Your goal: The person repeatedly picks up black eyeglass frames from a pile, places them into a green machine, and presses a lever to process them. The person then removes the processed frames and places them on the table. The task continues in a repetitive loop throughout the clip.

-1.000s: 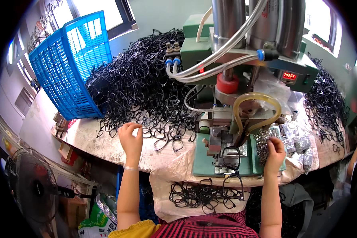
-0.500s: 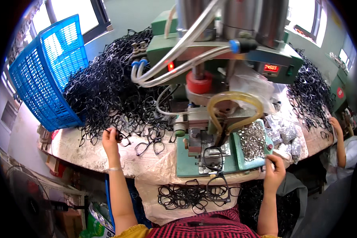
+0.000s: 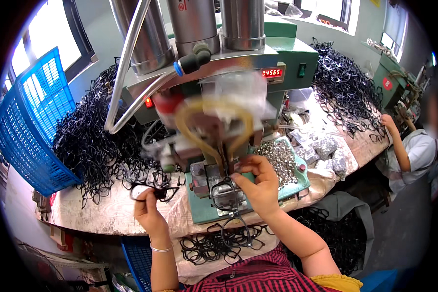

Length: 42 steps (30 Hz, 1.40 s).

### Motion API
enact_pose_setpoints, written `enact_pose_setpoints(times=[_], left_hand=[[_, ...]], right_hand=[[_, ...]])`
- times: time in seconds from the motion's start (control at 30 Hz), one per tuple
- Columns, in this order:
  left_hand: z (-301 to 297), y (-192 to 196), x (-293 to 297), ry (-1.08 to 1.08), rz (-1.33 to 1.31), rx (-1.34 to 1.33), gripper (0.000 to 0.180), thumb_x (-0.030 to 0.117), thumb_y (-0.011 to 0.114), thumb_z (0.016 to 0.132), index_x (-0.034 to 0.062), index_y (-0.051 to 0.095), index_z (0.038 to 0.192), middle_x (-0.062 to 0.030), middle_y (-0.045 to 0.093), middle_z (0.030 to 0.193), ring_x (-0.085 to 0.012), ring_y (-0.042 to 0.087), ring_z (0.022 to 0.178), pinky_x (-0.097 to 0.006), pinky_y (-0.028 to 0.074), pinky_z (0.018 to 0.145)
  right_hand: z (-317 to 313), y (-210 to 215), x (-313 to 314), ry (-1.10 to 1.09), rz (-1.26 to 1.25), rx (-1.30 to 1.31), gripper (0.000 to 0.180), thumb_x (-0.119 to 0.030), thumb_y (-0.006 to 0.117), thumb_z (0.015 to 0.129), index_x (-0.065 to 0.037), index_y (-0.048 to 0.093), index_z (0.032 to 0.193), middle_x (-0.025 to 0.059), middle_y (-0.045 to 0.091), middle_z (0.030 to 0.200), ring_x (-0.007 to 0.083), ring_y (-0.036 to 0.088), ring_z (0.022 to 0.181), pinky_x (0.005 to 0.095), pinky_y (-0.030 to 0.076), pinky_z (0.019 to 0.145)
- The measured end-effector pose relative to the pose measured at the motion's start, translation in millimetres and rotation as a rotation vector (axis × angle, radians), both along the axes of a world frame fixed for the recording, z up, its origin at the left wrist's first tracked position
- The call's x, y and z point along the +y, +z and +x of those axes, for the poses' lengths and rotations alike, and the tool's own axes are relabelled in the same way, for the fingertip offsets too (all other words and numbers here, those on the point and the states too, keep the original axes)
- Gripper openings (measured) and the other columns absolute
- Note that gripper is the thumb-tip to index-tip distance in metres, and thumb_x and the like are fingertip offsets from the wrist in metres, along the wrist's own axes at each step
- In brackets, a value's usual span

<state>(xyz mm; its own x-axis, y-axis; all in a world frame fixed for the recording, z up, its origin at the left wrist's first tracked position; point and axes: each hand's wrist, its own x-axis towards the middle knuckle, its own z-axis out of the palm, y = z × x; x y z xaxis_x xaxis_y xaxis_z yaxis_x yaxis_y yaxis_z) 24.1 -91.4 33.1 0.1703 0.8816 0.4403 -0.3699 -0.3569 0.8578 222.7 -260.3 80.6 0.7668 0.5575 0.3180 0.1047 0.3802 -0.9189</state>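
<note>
A black eyeglass frame [image 3: 171,195] is pinched in my left hand [image 3: 151,214], raised over the tabletop left of the press. My right hand [image 3: 260,187] reaches in under the press head, thumb and fingertips drawn together beside the tooling. What those fingertips hold, if anything, is too small to make out. Just below them, another black eyeglass frame [image 3: 236,231] sits with one rim on the metal fixture [image 3: 226,194] and the other hanging over the front edge of the green base [image 3: 199,214]. A green tray [image 3: 304,182] of small shiny metal parts lies right of that hand.
Heaps of black eyeglass frames [image 3: 90,141] cover the back left beside a blue plastic basket [image 3: 24,131]. More frames [image 3: 204,248] lie in front of the press. Clear bags of metal parts [image 3: 324,146] are to the right. A co-worker's arm [image 3: 398,146] reaches to another heap.
The view has shifted right. My right hand has gone from the tray's front corner to the press fixture. My left hand has brought an eyeglass frame away from the heap, toward the press.
</note>
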Motion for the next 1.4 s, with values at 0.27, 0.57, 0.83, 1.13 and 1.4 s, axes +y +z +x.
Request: enact_pose_setpoints(times=[0.27,0.57,0.83,1.13,1.4], left_hand=[[17,110,-50,-0.287,0.788,-0.037,0.019,0.026,0.059,0.097,0.0073,0.060,0.095,-0.0092,0.065,0.083,-0.0196,0.058,0.077,-0.036,0.054,0.077],[56,73,-60,-0.446,1.126,0.359,0.030,0.016,0.074,0.066,0.0141,0.076,0.096,-0.0004,0.072,0.104,-0.0221,0.053,0.077,-0.042,0.052,0.086],[47,66,-67,-0.422,1.044,0.376,0.030,0.010,0.077,0.074,0.0137,0.075,0.103,-0.0034,0.072,0.111,-0.0225,0.053,0.077,-0.044,0.051,0.091],[42,-11,7,0.218,0.394,0.796,0.095,0.014,0.081,0.072,-0.0005,0.026,0.148,-0.0231,0.033,0.151,-0.0407,0.034,0.135,-0.048,0.024,0.115],[58,59,72,0.681,0.570,0.449,0.058,0.009,0.071,0.083,0.0018,0.048,0.135,-0.0179,0.053,0.133,-0.0347,0.047,0.121,-0.042,0.035,0.106]], right_hand=[[-20,33,-14,0.061,-0.007,0.047,0.047,-0.002,0.069,0.084,0.003,0.052,0.128,0.0116,0.065,0.116,0.0158,0.063,0.105,0.0294,0.047,0.093],[79,-56,-94,-0.575,-0.577,-0.492,0.028,-0.003,0.070,0.078,-0.003,0.068,0.106,0.0110,0.068,0.100,0.0265,0.062,0.098,0.0359,0.046,0.089],[72,-63,-84,-0.598,-0.789,-0.899,0.017,-0.009,0.074,0.074,-0.005,0.068,0.090,0.0104,0.066,0.086,0.0330,0.059,0.088,0.0441,0.047,0.076],[67,-51,-49,-0.641,-0.724,-0.915,0.007,-0.007,0.066,0.084,-0.002,0.069,0.087,0.0123,0.066,0.087,0.0328,0.059,0.088,0.0423,0.046,0.080],[66,-55,-58,-0.606,-0.485,-0.635,0.007,-0.003,0.073,0.080,-0.002,0.074,0.087,0.0092,0.070,0.084,0.0226,0.065,0.080,0.0332,0.048,0.079]])
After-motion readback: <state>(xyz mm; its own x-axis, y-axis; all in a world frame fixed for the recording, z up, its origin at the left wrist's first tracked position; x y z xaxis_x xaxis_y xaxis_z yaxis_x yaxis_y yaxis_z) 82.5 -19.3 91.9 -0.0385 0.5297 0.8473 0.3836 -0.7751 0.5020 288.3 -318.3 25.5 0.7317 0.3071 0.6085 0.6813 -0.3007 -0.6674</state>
